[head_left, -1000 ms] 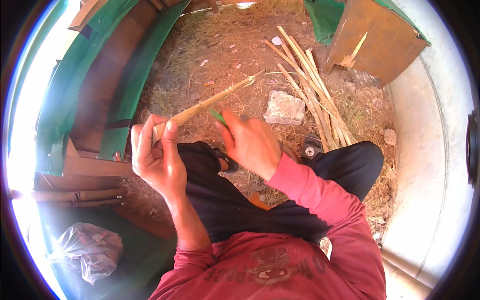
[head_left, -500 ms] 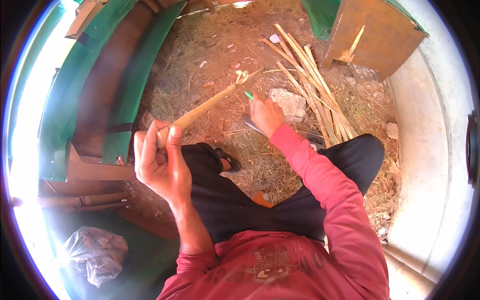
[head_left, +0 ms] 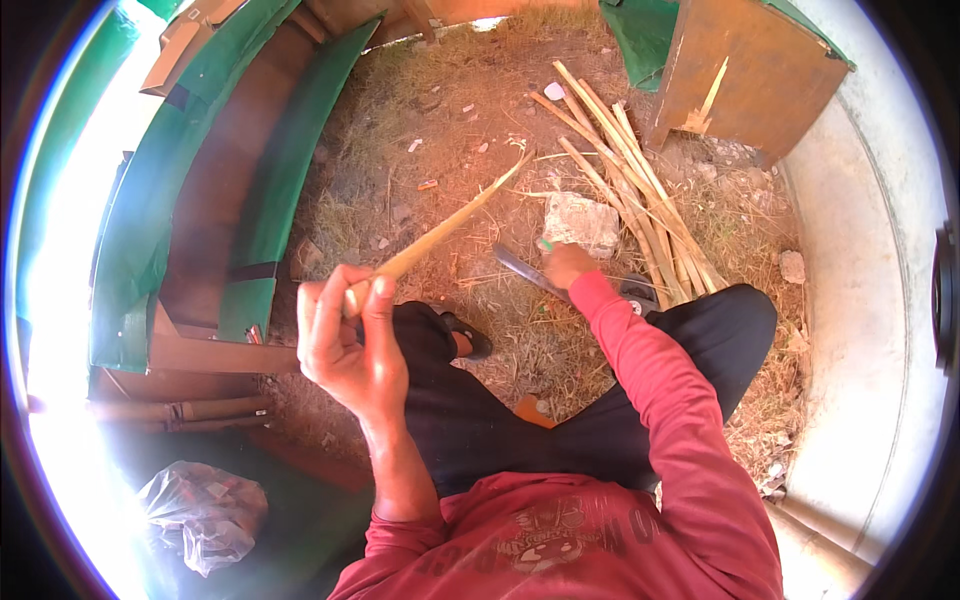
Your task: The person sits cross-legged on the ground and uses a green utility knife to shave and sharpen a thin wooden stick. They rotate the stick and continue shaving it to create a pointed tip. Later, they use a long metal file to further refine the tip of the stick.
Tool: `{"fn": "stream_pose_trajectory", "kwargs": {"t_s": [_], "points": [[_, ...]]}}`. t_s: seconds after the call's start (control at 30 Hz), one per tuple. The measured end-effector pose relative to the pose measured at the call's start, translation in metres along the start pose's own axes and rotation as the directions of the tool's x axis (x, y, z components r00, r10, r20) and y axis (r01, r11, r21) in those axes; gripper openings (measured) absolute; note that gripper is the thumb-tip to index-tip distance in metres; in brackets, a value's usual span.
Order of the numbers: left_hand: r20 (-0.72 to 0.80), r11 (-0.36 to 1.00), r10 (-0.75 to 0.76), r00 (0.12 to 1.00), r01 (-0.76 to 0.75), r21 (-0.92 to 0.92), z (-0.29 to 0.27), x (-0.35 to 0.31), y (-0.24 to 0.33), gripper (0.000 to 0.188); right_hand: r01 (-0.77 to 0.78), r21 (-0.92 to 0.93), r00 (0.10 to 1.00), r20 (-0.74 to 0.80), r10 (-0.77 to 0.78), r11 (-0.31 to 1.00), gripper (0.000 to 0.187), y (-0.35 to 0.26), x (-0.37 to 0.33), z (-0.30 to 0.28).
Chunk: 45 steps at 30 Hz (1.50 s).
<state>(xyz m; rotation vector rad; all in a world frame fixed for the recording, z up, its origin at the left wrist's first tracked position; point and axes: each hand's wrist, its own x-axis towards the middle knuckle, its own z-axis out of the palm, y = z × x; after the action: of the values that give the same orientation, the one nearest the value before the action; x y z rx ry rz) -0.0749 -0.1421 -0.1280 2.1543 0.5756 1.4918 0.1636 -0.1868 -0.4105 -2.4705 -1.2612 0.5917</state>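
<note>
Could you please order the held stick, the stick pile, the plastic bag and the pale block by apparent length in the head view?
1. Stick pile
2. Held stick, in the left hand, nearer the camera
3. Plastic bag
4. Pale block

left hand [head_left: 352, 340]: pinching pale stick [head_left: 440, 234] | right hand [head_left: 573, 264]: gripping bladed tool [head_left: 525, 267] | stone [head_left: 585, 222]: beside stick pile [head_left: 652, 205]

Makeshift yard workspace, dirt ground [head_left: 450, 120], green sheeting [head_left: 298, 155], heaped sticks [head_left: 648, 185]

1 of the hands [head_left: 571, 266] partly hides the green handle [head_left: 545, 244].
</note>
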Motion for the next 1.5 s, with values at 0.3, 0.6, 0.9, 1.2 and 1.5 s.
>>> {"fn": "stream_pose_trajectory", "kwargs": {"t_s": [0.3, 0.6, 0.9, 1.2, 1.5], "points": [[0.103, 0.999, 0.016, 0.995, -0.013, -0.035, -0.010, 0.015, -0.013, 0.012, 0.242, 0.157, 0.958, -0.194, -0.210, 0.957, 0.028, -0.109, -0.137, -0.189], [0.234, 0.995, 0.004, 0.972, -0.028, 0.099, -0.021, 0.016, -0.024, 0.016, 0.266, 0.156, 0.862, -0.481, -0.162, 0.951, 0.025, -0.137, -0.086, -0.102], [0.141, 0.996, 0.060, 0.988, -0.069, 0.062, -0.033, 0.021, -0.010, 0.013, -0.058, 0.146, 0.988, -0.131, 0.077, 0.988, 0.035, -0.038, -0.033, -0.032], [-0.249, 0.975, -0.220, 0.943, 0.213, -0.055, -0.005, 0.003, -0.017, 0.011, 0.405, 0.359, 0.823, -0.544, -0.164, 0.841, 0.024, -0.133, -0.121, -0.184], [-0.269, 0.965, -0.240, 0.933, 0.259, 0.035, -0.001, 0.003, -0.014, 0.019, 0.438, 0.332, 0.840, -0.482, -0.249, 0.835, 0.019, -0.170, -0.125, -0.121]]}}
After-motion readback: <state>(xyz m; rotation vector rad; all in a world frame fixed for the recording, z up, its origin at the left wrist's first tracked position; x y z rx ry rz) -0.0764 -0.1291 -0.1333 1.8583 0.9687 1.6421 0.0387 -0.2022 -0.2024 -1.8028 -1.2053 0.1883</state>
